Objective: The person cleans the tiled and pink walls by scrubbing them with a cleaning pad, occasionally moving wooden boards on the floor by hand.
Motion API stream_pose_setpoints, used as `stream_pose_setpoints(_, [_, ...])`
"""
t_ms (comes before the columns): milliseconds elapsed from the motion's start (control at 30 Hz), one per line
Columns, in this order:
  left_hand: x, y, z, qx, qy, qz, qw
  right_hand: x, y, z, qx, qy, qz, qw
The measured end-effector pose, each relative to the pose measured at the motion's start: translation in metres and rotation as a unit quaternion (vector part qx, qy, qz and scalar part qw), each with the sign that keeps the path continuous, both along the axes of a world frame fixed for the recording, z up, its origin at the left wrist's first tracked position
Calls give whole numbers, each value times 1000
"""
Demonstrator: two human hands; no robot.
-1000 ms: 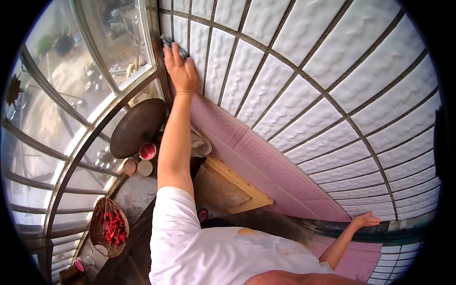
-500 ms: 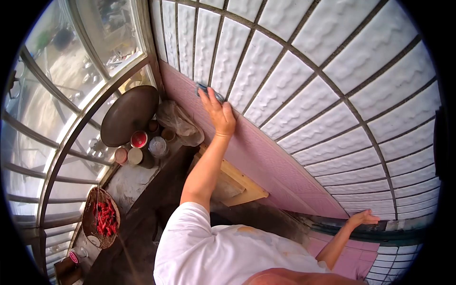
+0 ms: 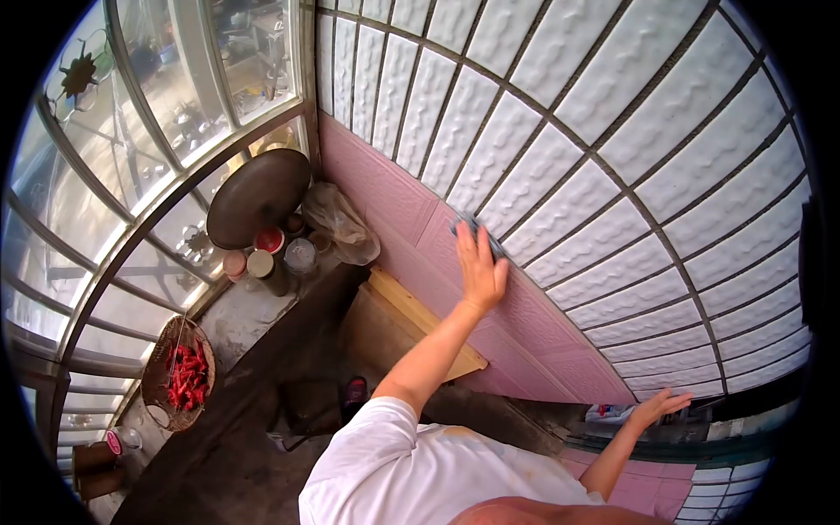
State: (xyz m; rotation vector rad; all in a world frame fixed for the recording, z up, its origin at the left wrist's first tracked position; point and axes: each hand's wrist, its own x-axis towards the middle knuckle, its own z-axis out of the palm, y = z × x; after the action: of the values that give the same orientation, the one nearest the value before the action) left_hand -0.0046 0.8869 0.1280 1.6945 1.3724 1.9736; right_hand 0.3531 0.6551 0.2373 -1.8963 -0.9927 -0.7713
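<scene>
My left hand presses a grey-blue cloth against the wall, with the fingers laid over it. The cloth sits where the white tiles meet the pink panel. Most of it is hidden under my palm and fingers. Off to the right, my right hand is held out with its fingers stretched and nothing in it, near the lower end of the tiled wall.
A wicker basket of red chillies stands on the window ledge. Farther along are several jars, a dark round pan and a plastic bag. A wooden board leans below the pink panel.
My left hand has slid the cloth down and to the right along the edge between tiles and pink panel. The view has shifted slightly. My right hand stays held out.
</scene>
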Motion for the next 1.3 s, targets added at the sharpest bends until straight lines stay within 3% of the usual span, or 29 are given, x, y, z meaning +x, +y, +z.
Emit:
stream_pose_setpoints(133, [-105, 97, 27, 24, -75, 100, 992, -6, 10, -2, 17, 32, -21, 999])
stream_pose_setpoints(333, [-269, 205, 35, 1, -55, 185, 981, 17, 25, -11, 48, 9, -89, 995])
stream_pose_setpoints(500, [-274, 214, 12, 50, -68, 184, 979, 9, 21, -11, 50, 20, -91, 994])
stream_pose_setpoints(600, [-234, 188, -1, 14, -119, 164, 979, 20, 14, -15, 44, 29, -96, 994])
stream_pose_setpoints(800, [-73, 66, -3, -1, -53, 83, 995, -6, 24, -7, 58, 83, -75, 992])
stream_pose_setpoints(967, [47, -24, 0, -2, -13, 16, 1000, -7, 7, -10, 34, 80, 61, 994])
stream_pose_setpoints(1067, [116, -72, 0, -10, -4, -14, 1000, -15, -28, 5, -45, 43, 169, 984])
stream_pose_setpoints(1167, [193, -132, 1, -42, -16, -57, 997, -10, -66, 15, -38, 177, 319, 930])
stream_pose_setpoints(1300, [282, -207, -5, -38, 43, -144, 988, 16, -135, 1, -82, 144, 300, 940])
